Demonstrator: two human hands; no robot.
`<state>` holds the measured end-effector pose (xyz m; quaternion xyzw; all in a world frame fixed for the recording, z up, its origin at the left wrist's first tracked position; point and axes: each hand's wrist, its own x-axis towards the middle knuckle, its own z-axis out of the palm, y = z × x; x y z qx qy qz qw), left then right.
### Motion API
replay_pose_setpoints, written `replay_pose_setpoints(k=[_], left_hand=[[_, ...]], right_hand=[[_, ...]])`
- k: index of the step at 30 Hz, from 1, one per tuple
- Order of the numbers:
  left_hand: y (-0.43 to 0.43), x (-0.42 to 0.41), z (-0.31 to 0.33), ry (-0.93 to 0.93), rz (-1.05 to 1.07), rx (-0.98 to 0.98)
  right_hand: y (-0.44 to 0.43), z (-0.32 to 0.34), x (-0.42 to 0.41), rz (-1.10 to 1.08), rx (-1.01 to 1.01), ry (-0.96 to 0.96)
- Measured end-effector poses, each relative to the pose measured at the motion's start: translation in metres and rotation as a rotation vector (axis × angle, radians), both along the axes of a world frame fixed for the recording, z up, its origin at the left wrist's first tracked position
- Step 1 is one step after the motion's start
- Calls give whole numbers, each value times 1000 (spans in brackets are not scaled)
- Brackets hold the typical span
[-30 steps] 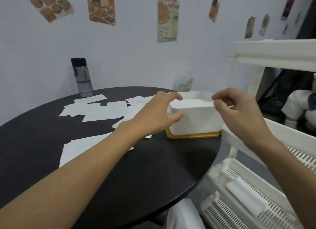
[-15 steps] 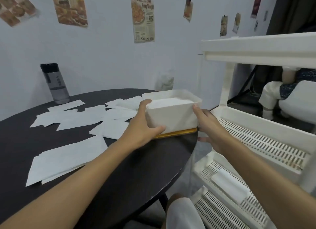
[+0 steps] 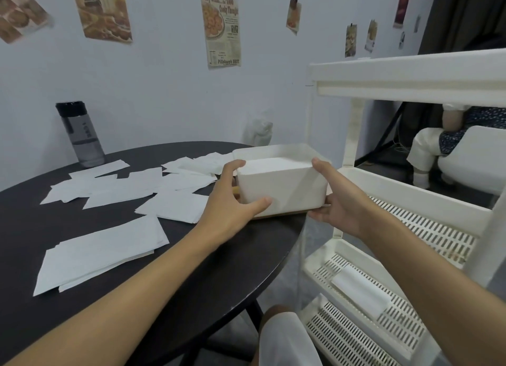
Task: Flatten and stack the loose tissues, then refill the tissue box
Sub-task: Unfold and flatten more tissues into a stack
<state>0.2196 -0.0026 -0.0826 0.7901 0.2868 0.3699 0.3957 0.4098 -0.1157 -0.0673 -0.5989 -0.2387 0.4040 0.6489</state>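
Note:
A white tissue box [image 3: 290, 186] with a wooden base stands at the right edge of the round black table [image 3: 191, 278]; white tissue fills its open top. My left hand [image 3: 232, 198] grips its left end, thumb on the front face. My right hand [image 3: 336, 198] grips its right end, fingers under the base, thumb on the rim. Several loose white tissues [image 3: 142, 185] lie scattered across the table behind my left arm. A flattened stack of tissues [image 3: 101, 253] sits near the table's left front.
A dark water bottle [image 3: 80, 136] stands at the far left by the wall. A white slatted shelf rack [image 3: 410, 229] stands close on the right, next to the box. A seated person [image 3: 438, 144] is visible behind the rack.
A second ago both hands hovered over the box top. Now they clasp its two ends, the right hand lower with fingers under the base. The view has swung right.

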Motion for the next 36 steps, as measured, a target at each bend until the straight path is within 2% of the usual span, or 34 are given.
replay_pose_setpoints(k=[5, 8, 12, 17, 23, 26, 36], left_hand=[[1, -2, 1, -196, -4, -224], [3, -5, -2, -223, -1, -324], [1, -8, -4, -293, -119, -396], [2, -16, 3, -363, -127, -337], [20, -58, 30, -403, -23, -200], [27, -98, 40, -414, 45, -142], [47, -291, 48, -520, 360, -153]], right_hand=[[0, 1, -4, 17, 10, -72], [-1, 0, -5, -3, 47, -56], [-7, -4, -5, -18, 130, -33], [-6, 9, -13, 2, 254, -72], [19, 25, -47, 166, 333, 39], [45, 30, -81, 230, 363, 39], [136, 37, -264, 594, 304, -19]])
